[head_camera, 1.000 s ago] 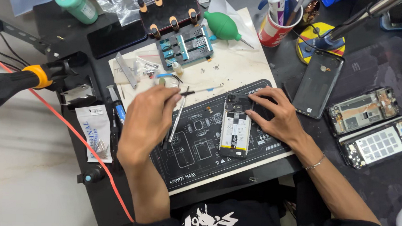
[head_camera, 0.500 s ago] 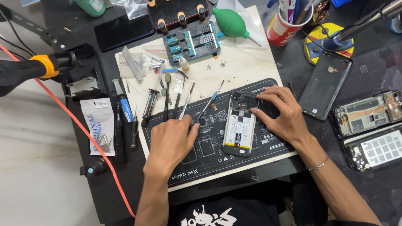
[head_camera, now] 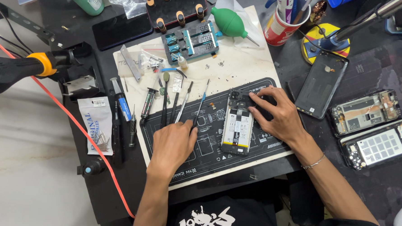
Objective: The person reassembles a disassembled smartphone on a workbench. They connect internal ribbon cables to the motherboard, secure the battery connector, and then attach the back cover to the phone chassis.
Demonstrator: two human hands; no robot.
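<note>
Fingers of your left hand (head_camera: 172, 143) curl loosely over the tips of the thin tools (head_camera: 183, 103) fanned out at 12 o'clock from it; I cannot tell whether they grip one. Your right hand (head_camera: 275, 114) lies open, fingers pressing the top of the opened phone (head_camera: 236, 128), which sits on the dark mat (head_camera: 208, 158) at 3 o'clock of your left hand. Sweeping across those tools could roll them onto the exposed board, and uneven pressure could skid the phone.

I see a matt black rubbery work mat (head_camera: 208, 149), thin metal hand tools (head_camera: 183, 103), a glossy black plastic back cover (head_camera: 322, 84), a smooth green rubber blower (head_camera: 230, 21) and a crinkled plastic pouch (head_camera: 96, 122).
</note>
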